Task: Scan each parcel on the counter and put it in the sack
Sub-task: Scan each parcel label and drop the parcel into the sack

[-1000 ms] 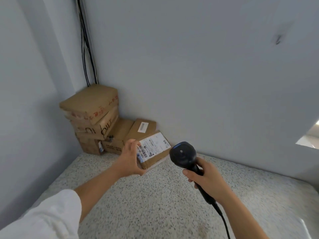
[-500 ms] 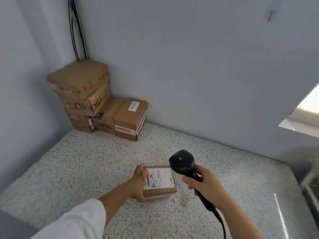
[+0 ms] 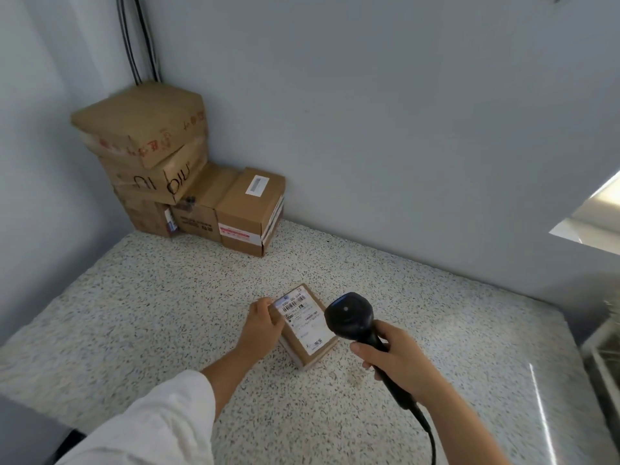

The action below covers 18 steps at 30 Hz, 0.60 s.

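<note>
Well, in the head view a small cardboard parcel point(image 3: 307, 325), a squat brown block with crisp edges, sits on the counter point(image 3: 161, 297). The counter top is pale, speckled and stone-like, matt and grainy. A white printed label with black barcodes covers most of the parcel's upper face. The parcel lies near the middle of the counter, well apart from the other boxes in the far left corner. There a stack of cartons point(image 3: 144, 146) stands against the grey walls. Its boxes are creased and dented, with red print on the top one and black lettering on the one below. Beside the stack stand lower cartons; the rightmost, a neat box point(image 3: 250, 209), carries a small white sticker on top and a red-and-white band across its front. Black cables point(image 3: 141, 38) run down the wall corner behind the stack.

The left hand point(image 3: 265, 327), reaching out of a white fabric sleeve point(image 3: 151, 427), grips the parcel's left end, fingers curled against its side and fingertips at the label's corner. The right hand point(image 3: 396, 360) is wrapped round the handle of a black plastic scanner point(image 3: 349, 317), whose rounded, slightly glossy head hangs just beside the parcel's right edge. A black cord point(image 3: 427, 427) trails from the handle toward the person. At the far right a blurred metal rim point(image 3: 604, 347) shows
</note>
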### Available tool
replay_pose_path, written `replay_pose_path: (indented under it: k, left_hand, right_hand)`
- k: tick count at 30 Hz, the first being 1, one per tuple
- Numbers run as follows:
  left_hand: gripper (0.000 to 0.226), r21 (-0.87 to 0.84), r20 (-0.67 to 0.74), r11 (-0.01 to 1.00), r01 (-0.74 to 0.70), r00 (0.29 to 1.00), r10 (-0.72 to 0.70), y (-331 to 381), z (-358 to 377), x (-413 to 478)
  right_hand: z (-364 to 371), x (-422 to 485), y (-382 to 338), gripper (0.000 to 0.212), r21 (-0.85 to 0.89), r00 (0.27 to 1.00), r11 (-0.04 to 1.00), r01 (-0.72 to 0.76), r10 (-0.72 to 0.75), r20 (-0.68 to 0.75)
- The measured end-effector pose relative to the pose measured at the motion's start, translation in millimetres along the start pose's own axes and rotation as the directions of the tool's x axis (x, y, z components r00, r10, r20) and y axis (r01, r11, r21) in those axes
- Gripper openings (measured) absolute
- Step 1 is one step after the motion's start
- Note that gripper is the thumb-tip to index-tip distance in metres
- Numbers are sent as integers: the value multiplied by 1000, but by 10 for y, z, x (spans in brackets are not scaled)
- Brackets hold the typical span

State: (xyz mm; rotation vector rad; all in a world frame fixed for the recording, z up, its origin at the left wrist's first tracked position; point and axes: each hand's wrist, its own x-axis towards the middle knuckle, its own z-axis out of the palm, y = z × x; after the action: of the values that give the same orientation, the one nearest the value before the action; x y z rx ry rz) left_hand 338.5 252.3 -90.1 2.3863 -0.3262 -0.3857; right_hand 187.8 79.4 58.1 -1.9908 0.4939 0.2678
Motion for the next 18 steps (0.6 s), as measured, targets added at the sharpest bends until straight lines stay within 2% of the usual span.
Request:
replay_pose_path:
  k: [3, 6, 9, 18]
  left_hand:
    - [79, -105, 60, 992, 74, 996, -68, 41, 70, 44]
    - [99, -16, 80, 993, 115, 990, -113, 72, 112, 65]
    - [100, -3, 77, 990, 141, 987, -140, 109, 124, 58]
    - [96, 10, 28, 990, 140, 990, -140, 209, 151, -43]
  right_hand:
    - [47, 49, -29, 10, 42, 1000, 999, -18, 18, 6]
    - [131, 111, -32, 8, 104, 998, 992, -67, 68, 0]
    - [220, 158, -17, 8, 138, 994, 984, -112, 112, 8]
    - [365, 227, -12, 10, 114, 994, 988, -108, 110, -10]
